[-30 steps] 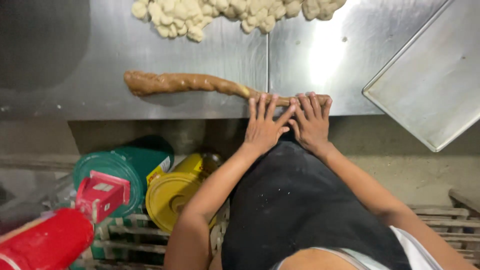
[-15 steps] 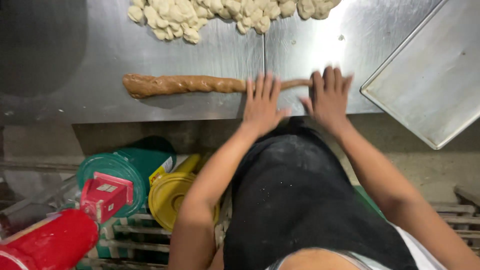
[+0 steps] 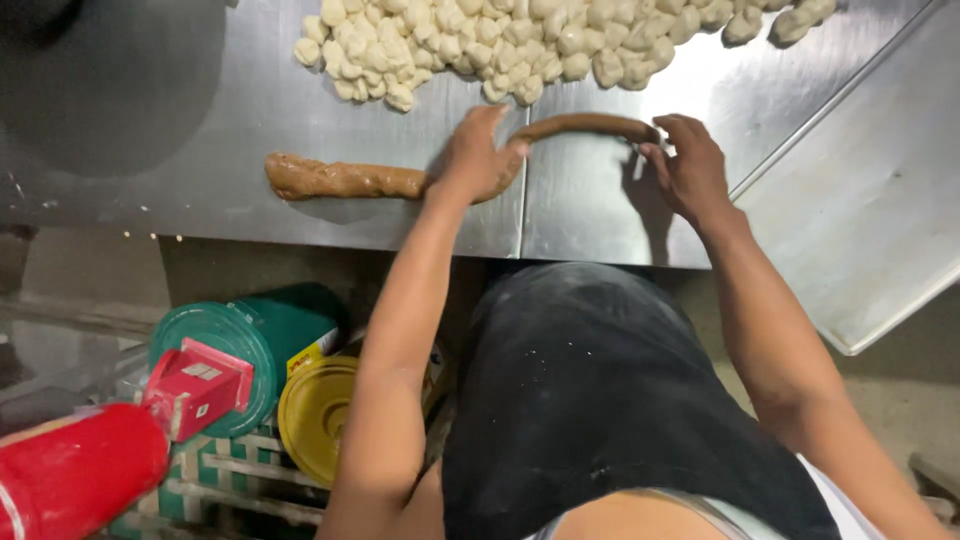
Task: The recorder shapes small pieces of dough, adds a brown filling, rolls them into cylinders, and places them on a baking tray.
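Observation:
A long brown dough rope [image 3: 345, 179] lies across the steel table [image 3: 150, 120]. My left hand [image 3: 478, 160] presses flat on its middle, fingers spread. The rope's right part curves up and over to my right hand [image 3: 690, 165], whose fingertips touch its far end. A heap of several small pale dough pieces [image 3: 500, 45] lies just beyond the rope.
A metal baking tray [image 3: 880, 210] sits tilted at the right, overhanging the table edge. Under the table stand a green lidded bucket [image 3: 245, 350], a yellow lidded bucket [image 3: 320, 415], a small red box [image 3: 195, 385] and a red container [image 3: 75, 475]. My dark apron [image 3: 600, 400] fills the lower middle.
Both hands have slid forward onto the table and apart. The rope, straight before, now bends upward on its right side. The camera has also shifted closer.

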